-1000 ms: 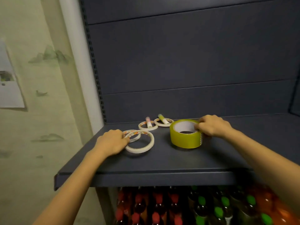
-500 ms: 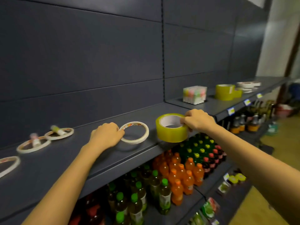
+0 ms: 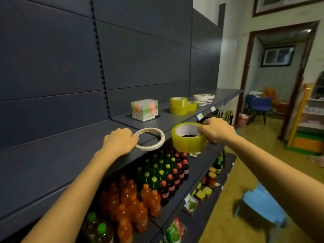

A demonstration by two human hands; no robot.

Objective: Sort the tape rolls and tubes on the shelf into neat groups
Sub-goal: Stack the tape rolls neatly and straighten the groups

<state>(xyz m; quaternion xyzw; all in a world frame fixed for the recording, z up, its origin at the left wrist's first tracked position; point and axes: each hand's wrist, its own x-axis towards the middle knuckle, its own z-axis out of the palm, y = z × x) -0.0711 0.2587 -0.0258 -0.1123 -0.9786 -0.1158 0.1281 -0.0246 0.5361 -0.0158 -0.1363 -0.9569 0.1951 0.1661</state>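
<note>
Below me, orange bottles (image 3: 133,207) stand beside green bottles (image 3: 155,172) and red-capped dark bottles (image 3: 176,176) on a lower shelf (image 3: 199,171). To my right a blue stool (image 3: 263,206) sits on the floor (image 3: 249,172), and a blue chair (image 3: 261,102) shows through the doorway (image 3: 278,76).

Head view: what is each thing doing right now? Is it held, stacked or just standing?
Yellow roll: in the air, gripped by the right hand.
White roll: at the shelf edge, gripped by the left hand.
Tube pack: upright, untouched.
Yellow stack: rolls stacked flat, untouched.
White stack: rolls stacked flat, untouched.
Bottles: upright, capped.
</note>
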